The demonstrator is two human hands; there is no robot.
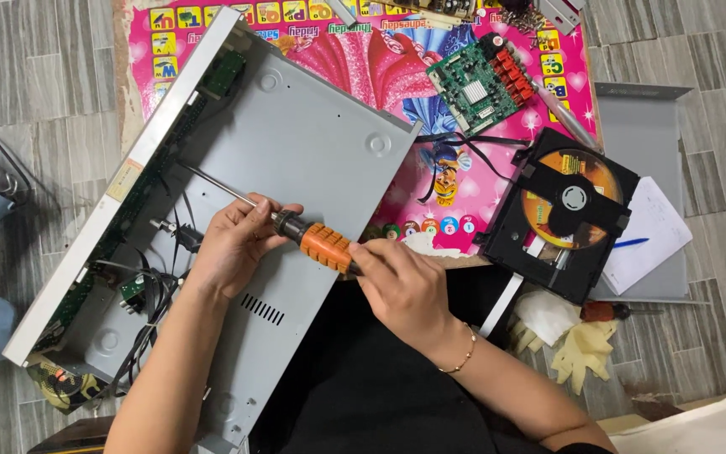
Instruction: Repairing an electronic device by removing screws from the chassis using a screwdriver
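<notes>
Clearly the grey metal case (313,151) lies open and tilted across the lap and the pink mat (380,59), so it could rock under pressure. Loose black wires (157,286) sit near the screwdriver (296,229) tip and might snag. The right hand (405,290) is wrapped round the orange handle; the left hand (233,244) pinches the shaft, where a slip could jab fingers.
</notes>
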